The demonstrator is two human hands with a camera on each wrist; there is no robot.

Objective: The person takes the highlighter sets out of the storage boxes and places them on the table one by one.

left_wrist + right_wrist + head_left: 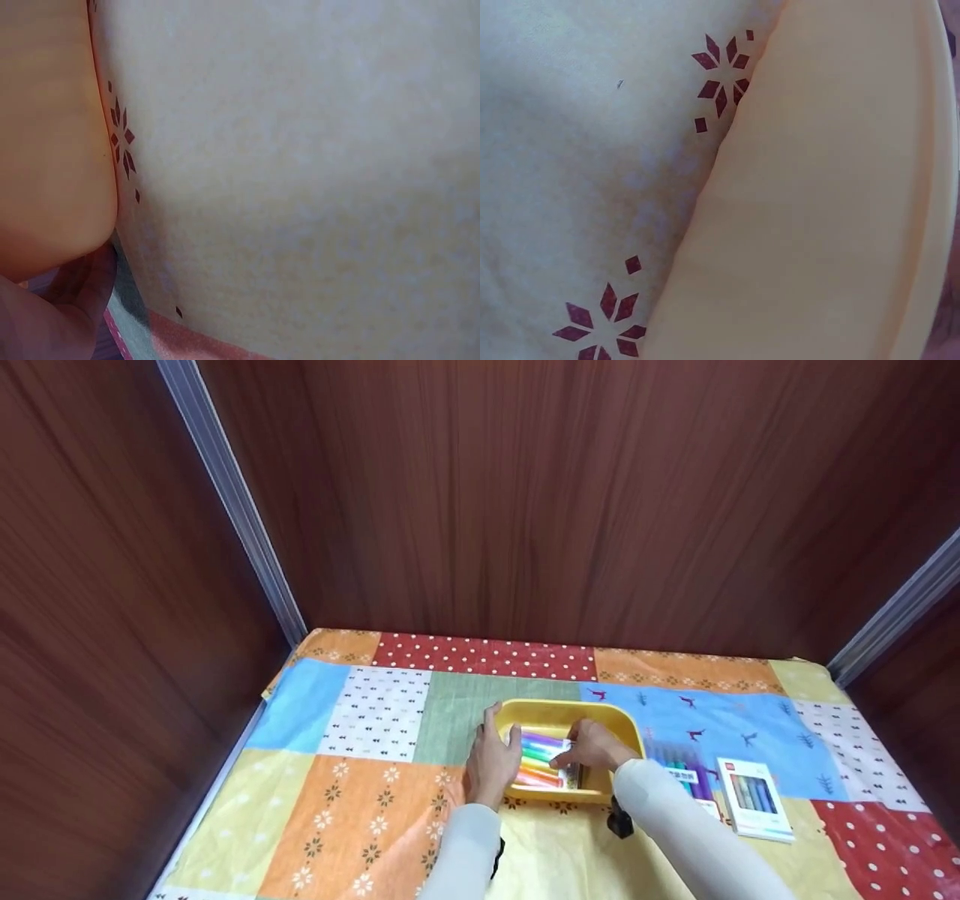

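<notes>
dark wood-grain walls [480, 510]; grey metal corner strips [234, 495]; patchwork-patterned cloth [379, 720] below.

Head looks forward-down; wrist views (close) share bin [556, 795].

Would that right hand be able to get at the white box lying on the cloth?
Probably yes: nothing covers the white box, though the right hand would first have to lift over the yellow tray's rim.
</notes>
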